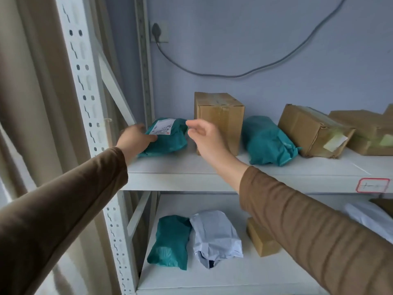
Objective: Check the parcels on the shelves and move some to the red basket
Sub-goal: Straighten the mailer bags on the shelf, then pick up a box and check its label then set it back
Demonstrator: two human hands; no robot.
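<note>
While both brown sleeves reach forward from the near edge, the lower shelf [223, 279] lies closest, holding a teal bag [170, 241] touching a white bag [214, 235] on its right, with a small box [261, 239] just beside that, partly behind the right sleeve. Another white parcel [370, 218] shows at the far right of this level.

Above, on the upper shelf [191, 167], the left hand [134, 139] grips the left end of a labelled teal parcel [170, 141], its thumb lying on the lower edge of the white label [162, 126]. This parcel rests at the left end of the upper shelf, close to the perforated upright [85, 86]. The right hand [204, 137] hovers just beside the parcel's right end, fingers loosely spread and holding nothing; whether a fingertip touches the wrapper I cannot tell.

Behind the right hand stands a tall carton [219, 116]. To its right lies a second teal bag [268, 141], then a tilted carton [312, 130] with a flatter one [370, 133] beyond. A red-bordered tag [373, 185] sits on the shelf's front edge.

Farthest back, a grey cable [234, 75] sags across the blue wall from a plug [157, 30]. No red basket is in view.
</note>
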